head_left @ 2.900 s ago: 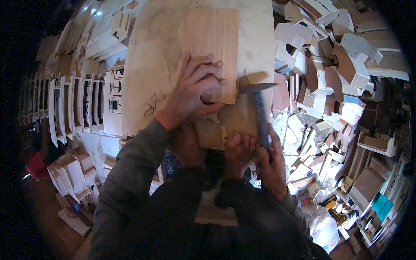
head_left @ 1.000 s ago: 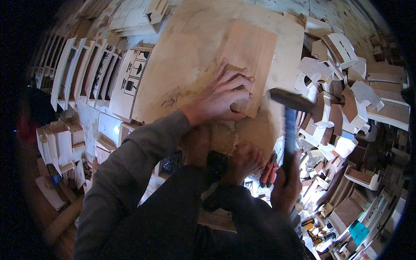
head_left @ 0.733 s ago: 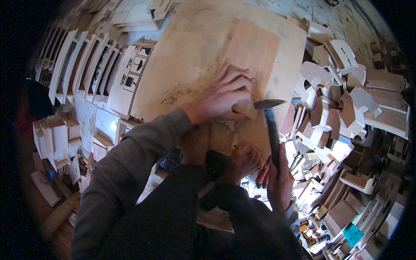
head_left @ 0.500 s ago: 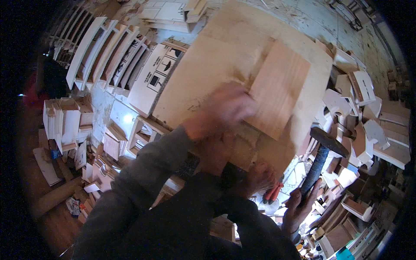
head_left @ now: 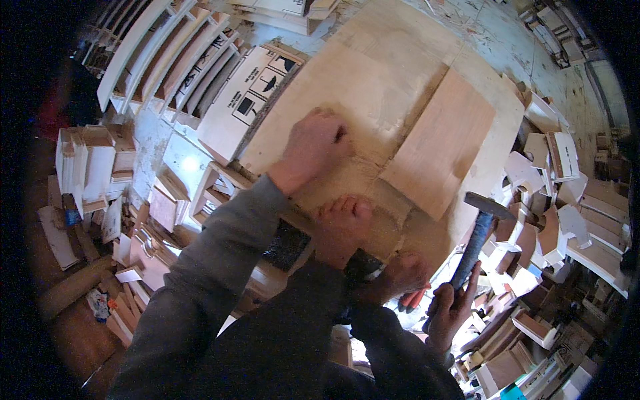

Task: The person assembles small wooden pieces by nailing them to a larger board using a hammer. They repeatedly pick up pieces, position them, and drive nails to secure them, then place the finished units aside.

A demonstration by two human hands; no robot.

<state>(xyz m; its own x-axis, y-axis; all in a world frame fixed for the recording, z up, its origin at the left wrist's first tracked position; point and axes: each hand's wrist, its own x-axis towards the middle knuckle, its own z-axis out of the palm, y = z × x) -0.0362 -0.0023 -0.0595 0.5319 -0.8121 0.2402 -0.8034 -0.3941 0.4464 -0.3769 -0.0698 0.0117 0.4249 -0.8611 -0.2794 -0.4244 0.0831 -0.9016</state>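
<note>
My left hand [head_left: 313,150], in a grey sleeve, is curled closed over a large plywood sheet [head_left: 337,73]. Whatever its fingers may hold is hidden. To its right, apart from the hand, a thinner reddish-brown wooden panel [head_left: 443,143] lies flat on the sheet. Low on the right, my right hand [head_left: 453,313] grips a hammer [head_left: 470,253] by its dark, wrapped handle, head upward. Red-handled pliers [head_left: 415,300] lie beside that hand, partly covered. My bare feet [head_left: 343,223] rest at the near edge of the sheet.
Curved wooden frames [head_left: 167,60] stand at the upper left, beside a white printed panel [head_left: 250,87]. Stacked wooden boxes [head_left: 93,163] sit at the far left. Many cut wood pieces [head_left: 560,227] are heaped along the right, close to the hammer.
My left hand has moved left, away from the panel's edge. My right hand still holds the hammer, now slightly further left in view. The whole view has shifted a little.
</note>
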